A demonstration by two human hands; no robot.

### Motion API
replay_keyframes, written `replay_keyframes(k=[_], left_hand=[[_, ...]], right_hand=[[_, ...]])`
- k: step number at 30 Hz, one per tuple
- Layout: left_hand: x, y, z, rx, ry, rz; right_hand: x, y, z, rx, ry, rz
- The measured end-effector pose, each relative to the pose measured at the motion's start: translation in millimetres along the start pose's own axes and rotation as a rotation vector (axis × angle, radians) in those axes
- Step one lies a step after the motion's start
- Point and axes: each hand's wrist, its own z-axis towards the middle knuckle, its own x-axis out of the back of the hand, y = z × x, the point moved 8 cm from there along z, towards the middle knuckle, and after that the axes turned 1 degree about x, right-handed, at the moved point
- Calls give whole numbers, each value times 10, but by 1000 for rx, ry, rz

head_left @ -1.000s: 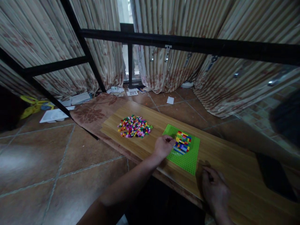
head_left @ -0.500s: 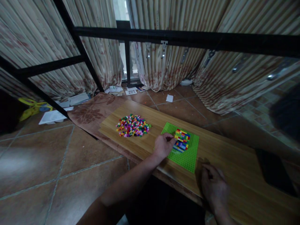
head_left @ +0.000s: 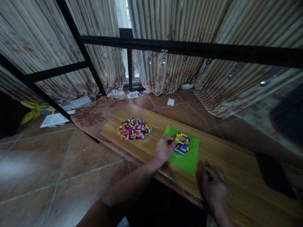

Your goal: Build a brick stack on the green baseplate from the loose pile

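My left hand [head_left: 165, 148] is closed in a pinch at the left side of a small structure of toy building bricks [head_left: 182, 142]. Its fingertips touch or nearly touch the structure, and whatever lies between them is too small to make out. Red, yellow, blue and green bricks make up this structure, which sits on a green studded baseplate [head_left: 195, 157]. Right of the plate, my right hand [head_left: 215, 189] rests on the wooden table with curled fingers; its palm is hidden. A pile of loose coloured bricks [head_left: 134, 128] lies left of the baseplate.
The long wooden tabletop [head_left: 236, 167] has a brown patterned cloth [head_left: 92, 113] at its left end. A dark flat object [head_left: 274, 173] lies toward the right. Black metal bars [head_left: 189, 47] and striped curtains [head_left: 161, 72] stand behind. Papers [head_left: 56, 119] lie on the tiled floor.
The whole view has shifted slightly as the head moved. My left hand stays pinched at the brick structure, and my right hand stays curled on the table.
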Motion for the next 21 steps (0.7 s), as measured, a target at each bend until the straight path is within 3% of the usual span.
replay_keyframes(k=[4,8,11,16,19,21], left_hand=[[110,19,-17,-14,15,-26],[366,-98,-101,-35,52,-35],[648,-305,-216,-29,82,-17],[1276,-637,-369,53,249,167],[1550,-699,-353,78,314,301],[1630,-675,-296,57,330,384]], right_hand=[[4,-9,4,9,12,0],[7,0,2,-8,8,-16],[-5,36,-5,-11,-9,-59],[-63,169,-14,-29,-40,-109],[-77,204,-11,-31,-49,-109],[-73,197,-7,-19,-50,-113]])
